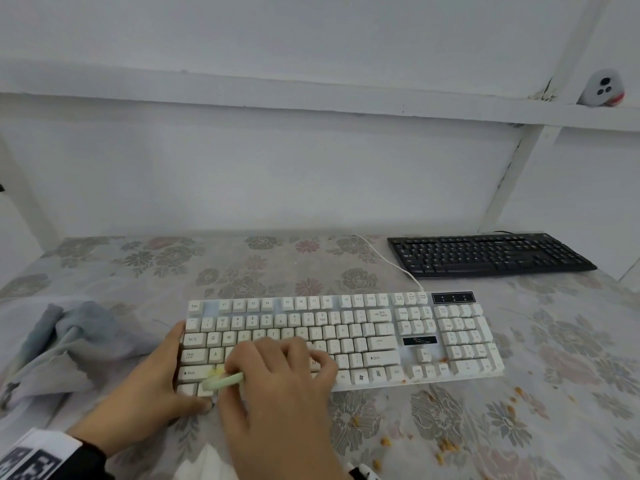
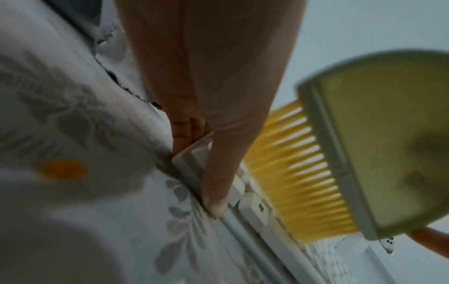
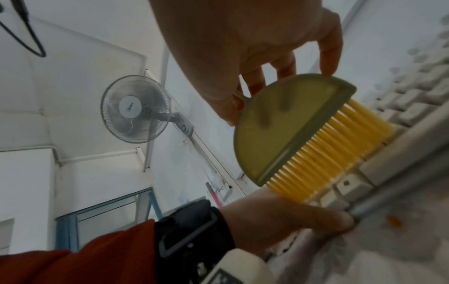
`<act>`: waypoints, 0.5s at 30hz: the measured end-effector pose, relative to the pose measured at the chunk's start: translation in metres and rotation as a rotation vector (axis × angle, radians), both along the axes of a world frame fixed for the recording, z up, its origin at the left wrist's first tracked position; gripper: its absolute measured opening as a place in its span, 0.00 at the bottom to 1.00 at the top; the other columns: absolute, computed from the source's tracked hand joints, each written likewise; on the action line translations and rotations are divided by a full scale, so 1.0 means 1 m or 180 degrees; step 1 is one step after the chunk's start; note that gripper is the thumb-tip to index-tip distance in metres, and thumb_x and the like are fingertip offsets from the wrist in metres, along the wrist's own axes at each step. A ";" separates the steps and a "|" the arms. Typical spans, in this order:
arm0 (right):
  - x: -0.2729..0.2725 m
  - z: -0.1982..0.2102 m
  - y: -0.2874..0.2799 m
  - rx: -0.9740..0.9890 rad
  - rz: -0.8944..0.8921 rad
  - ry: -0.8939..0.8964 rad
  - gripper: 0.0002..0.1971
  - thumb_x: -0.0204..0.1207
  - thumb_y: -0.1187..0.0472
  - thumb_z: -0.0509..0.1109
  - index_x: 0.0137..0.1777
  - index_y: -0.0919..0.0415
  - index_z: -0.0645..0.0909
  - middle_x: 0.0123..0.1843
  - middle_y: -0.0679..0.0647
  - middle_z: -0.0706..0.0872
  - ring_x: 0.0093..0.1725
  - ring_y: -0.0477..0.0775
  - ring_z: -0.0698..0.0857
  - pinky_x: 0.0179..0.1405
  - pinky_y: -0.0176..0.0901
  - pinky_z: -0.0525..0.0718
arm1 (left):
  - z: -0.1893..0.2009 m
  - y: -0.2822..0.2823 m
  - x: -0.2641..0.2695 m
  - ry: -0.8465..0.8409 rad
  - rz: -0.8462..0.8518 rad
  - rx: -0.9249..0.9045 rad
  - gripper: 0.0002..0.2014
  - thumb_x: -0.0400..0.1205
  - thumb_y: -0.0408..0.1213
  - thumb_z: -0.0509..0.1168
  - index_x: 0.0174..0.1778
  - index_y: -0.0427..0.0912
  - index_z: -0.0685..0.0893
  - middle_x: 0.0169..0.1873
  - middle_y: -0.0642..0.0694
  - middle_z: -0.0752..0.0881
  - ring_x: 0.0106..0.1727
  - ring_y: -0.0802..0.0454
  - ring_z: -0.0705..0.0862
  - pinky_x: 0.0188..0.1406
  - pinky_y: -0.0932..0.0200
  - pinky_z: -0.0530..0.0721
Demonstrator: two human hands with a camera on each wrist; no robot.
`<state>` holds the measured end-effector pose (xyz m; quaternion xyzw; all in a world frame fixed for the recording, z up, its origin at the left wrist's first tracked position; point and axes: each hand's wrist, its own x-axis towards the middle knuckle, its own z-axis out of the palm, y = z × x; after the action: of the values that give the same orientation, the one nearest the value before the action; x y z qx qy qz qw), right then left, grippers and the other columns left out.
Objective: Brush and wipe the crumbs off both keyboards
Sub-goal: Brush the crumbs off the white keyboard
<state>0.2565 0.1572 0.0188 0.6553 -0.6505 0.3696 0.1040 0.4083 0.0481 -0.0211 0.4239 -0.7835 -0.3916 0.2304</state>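
A white keyboard (image 1: 398,337) lies in front of me on the flowered tablecloth (image 1: 242,268), with crumbs (image 1: 442,359) on its right part. My right hand (image 1: 277,382) pinches a small green brush (image 3: 286,126) by its half-round back; its yellow bristles (image 2: 298,173) stand on the keys at the keyboard's lower left. My left hand (image 1: 156,386) holds the keyboard's near left corner (image 2: 184,161), thumb along the front edge, fingers at the left end. A black keyboard (image 1: 488,254) lies at the back right.
A crumpled grey cloth (image 1: 69,344) lies left of the white keyboard. Orange crumbs (image 1: 446,445) are scattered on the tablecloth in front of the keyboard's right half. The white cable (image 1: 388,261) runs back toward the wall. A small camera (image 1: 604,89) sits on the shelf rail.
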 end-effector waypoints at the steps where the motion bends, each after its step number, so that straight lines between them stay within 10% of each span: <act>1: 0.003 0.001 0.000 -0.0030 0.0037 -0.0011 0.05 0.63 0.46 0.61 0.39 0.42 0.72 0.36 0.36 0.81 0.38 0.44 0.80 0.49 0.52 0.68 | 0.001 0.000 0.000 0.0002 0.0023 -0.0026 0.40 0.57 0.51 0.79 0.63 0.72 0.68 0.58 0.75 0.81 0.57 0.75 0.82 0.52 0.77 0.79; 4: 0.012 -0.001 -0.001 -0.0061 0.0082 -0.0040 0.06 0.66 0.43 0.61 0.40 0.41 0.70 0.36 0.35 0.81 0.37 0.42 0.80 0.46 0.47 0.70 | -0.003 -0.003 -0.001 -0.0045 0.0055 -0.0007 0.38 0.55 0.73 0.68 0.62 0.72 0.69 0.60 0.76 0.77 0.61 0.75 0.79 0.57 0.80 0.74; 9: -0.008 -0.009 0.002 0.0089 -0.0084 -0.0129 0.06 0.66 0.43 0.61 0.39 0.40 0.68 0.36 0.33 0.79 0.36 0.39 0.78 0.41 0.44 0.79 | -0.004 -0.001 0.002 -0.0156 0.0081 0.0001 0.45 0.60 0.36 0.81 0.66 0.70 0.65 0.59 0.74 0.81 0.58 0.70 0.83 0.54 0.68 0.83; 15: -0.012 -0.006 0.008 -0.0204 0.0107 -0.0350 0.06 0.67 0.46 0.63 0.41 0.40 0.69 0.37 0.34 0.79 0.39 0.38 0.77 0.48 0.41 0.73 | -0.004 -0.001 0.002 -0.0202 0.0148 -0.0014 0.46 0.60 0.34 0.82 0.66 0.71 0.64 0.59 0.74 0.81 0.58 0.70 0.83 0.54 0.65 0.83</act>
<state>0.2448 0.1651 0.0130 0.6411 -0.6320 0.4274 0.0828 0.4102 0.0468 -0.0251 0.4537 -0.7812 -0.3708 0.2154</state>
